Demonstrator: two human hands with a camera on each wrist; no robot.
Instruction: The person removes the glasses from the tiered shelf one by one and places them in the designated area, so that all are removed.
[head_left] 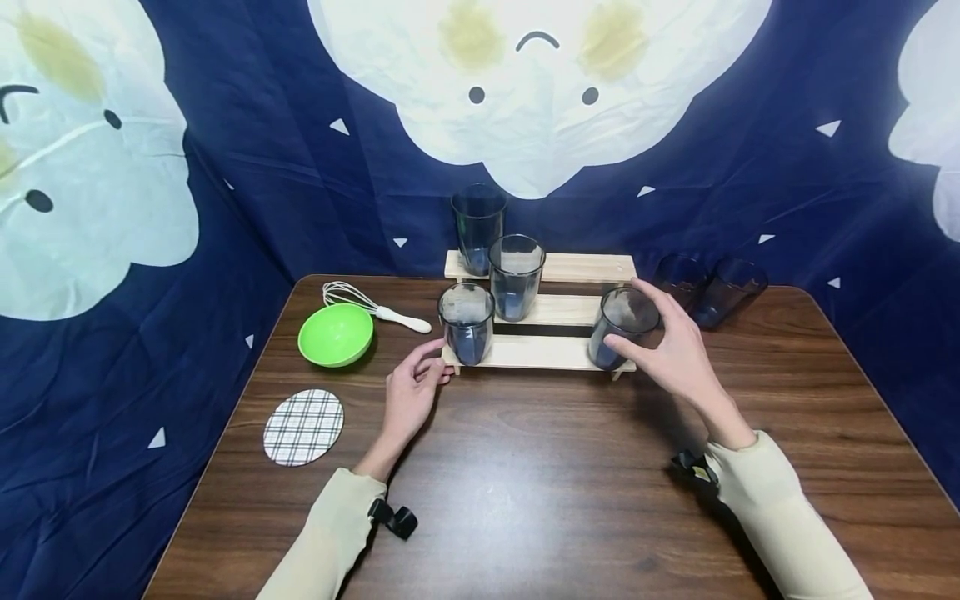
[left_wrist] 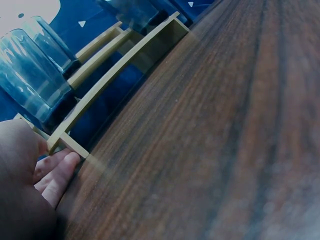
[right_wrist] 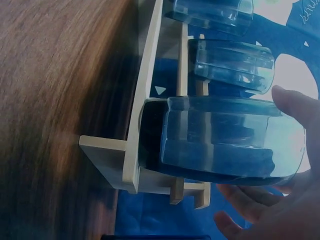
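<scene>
A three-step wooden rack (head_left: 551,352) stands at the back of the table. My left hand (head_left: 414,385) holds its front left corner, and the left wrist view shows the fingertips by the rack's foot (left_wrist: 75,145). My right hand (head_left: 678,358) grips a dark tinted drinking glass (head_left: 628,312) near the rim, thumb on one side and fingers on the other. In the right wrist view that glass (right_wrist: 220,140) has its base at the right end of the lowest step. Other glasses stand at the left: one low (head_left: 467,325), one on the middle step (head_left: 516,279), one on top (head_left: 478,229).
Two more dark glasses (head_left: 678,279) (head_left: 727,292) are close together right of the rack. To the left lie a white whisk (head_left: 401,317), a green bowl (head_left: 336,335) and a round checked coaster (head_left: 303,427). A blue cloud-patterned cloth (head_left: 300,167) hangs behind the brown table (head_left: 510,483).
</scene>
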